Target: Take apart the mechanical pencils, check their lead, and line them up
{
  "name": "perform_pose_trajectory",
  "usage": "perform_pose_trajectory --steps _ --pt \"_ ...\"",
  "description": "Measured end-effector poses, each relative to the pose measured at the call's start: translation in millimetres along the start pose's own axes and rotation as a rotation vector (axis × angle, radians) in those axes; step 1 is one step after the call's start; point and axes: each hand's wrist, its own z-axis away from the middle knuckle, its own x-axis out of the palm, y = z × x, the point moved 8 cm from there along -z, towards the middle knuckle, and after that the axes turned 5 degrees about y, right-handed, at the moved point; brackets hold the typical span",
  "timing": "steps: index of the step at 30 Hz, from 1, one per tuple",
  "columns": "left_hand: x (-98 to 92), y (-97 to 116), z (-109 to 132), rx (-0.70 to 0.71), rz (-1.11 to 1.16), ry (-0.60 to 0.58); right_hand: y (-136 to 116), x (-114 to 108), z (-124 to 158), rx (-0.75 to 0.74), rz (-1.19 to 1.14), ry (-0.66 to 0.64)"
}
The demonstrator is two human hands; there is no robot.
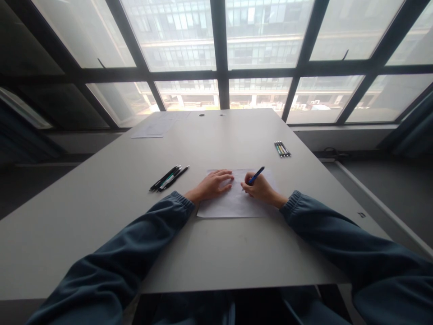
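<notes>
Just right of the frame's centre, the fingers of the right hand [263, 187] grip a blue pen [256, 175], its writing end down at the white paper [230, 209] in mid-frame. The left hand [213, 185] lies spread on the sheet, fingers grasping nothing. The pen looks light and stiff, best pinched low on its barrel. The paper seems thin, easily creased and apt to slide over the worktop [243, 257] unless pressed flat.

A blue pen [256, 175] slants tip-down over a white paper sheet [230, 208] lying flat beneath it.
</notes>
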Motion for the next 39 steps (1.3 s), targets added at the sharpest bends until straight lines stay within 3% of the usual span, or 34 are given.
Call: perform_pose_trajectory --steps 8,20,35,39 --pt "0.7 2.1 -0.8 -0.015 -0.028 -0.036 -2.0 1.1 -0.2 0.006 0.054 -0.029" --pt "-1.7 2.9 -2.4 -0.032 -0.042 -0.047 -10.3 -4.8 -5.1 -0.065 0.180 0.063" --pt "-1.8 2.2 -1.5 -0.023 -0.052 -0.038 -7.0 -3.3 -4.0 -0.061 0.158 0.050" --pt "-0.9 1.7 -1.1 -0.017 -0.042 -0.033 -2.4 -5.8 -5.4 -0.005 0.054 0.052"
